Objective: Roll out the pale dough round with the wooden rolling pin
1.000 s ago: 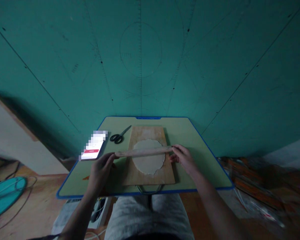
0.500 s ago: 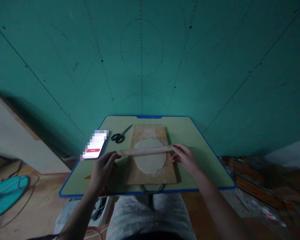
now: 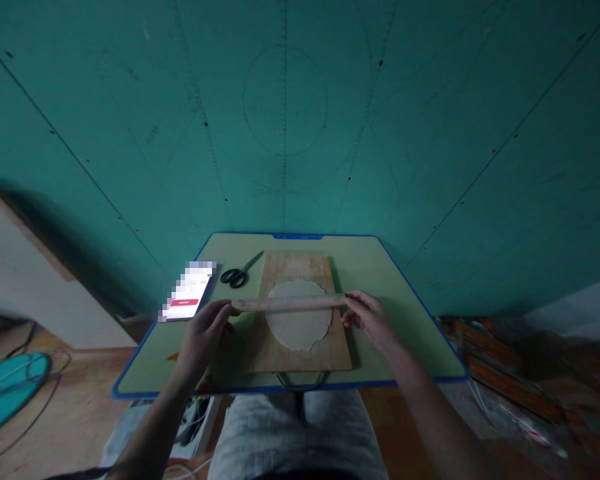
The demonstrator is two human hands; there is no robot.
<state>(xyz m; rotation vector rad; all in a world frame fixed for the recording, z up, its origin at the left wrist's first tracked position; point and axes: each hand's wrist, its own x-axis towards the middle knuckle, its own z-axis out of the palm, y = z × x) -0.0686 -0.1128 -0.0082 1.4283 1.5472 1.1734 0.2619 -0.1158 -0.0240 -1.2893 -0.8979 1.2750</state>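
Observation:
A wooden rolling pin (image 3: pixel 287 304) lies crosswise over a flat, roughly round sheet of dough (image 3: pixel 300 331) with a ragged edge. Under the dough is a wooden cutting board (image 3: pixel 300 264) with a metal handle at its near end. My left hand (image 3: pixel 207 331) is closed round the pin's left end, off the board's left side. At the other end, my right hand (image 3: pixel 367 315) pinches the pin between thumb and fingers just past the board's right edge. Some of the fingertips of both hands are hidden.
Black-handled scissors (image 3: pixel 237 275) lie left of the board on a small blue-edged table (image 3: pixel 395 267). A lit phone (image 3: pixel 186 293) rests by the table's left edge. Behind stands a green wall (image 3: pixel 300 167); a teal round object (image 3: pixel 13 387) with cables is on the floor at left.
The camera view has shifted slightly. Both hands keep hold of the rolling pin, which stays at nearly the same place across the dough.

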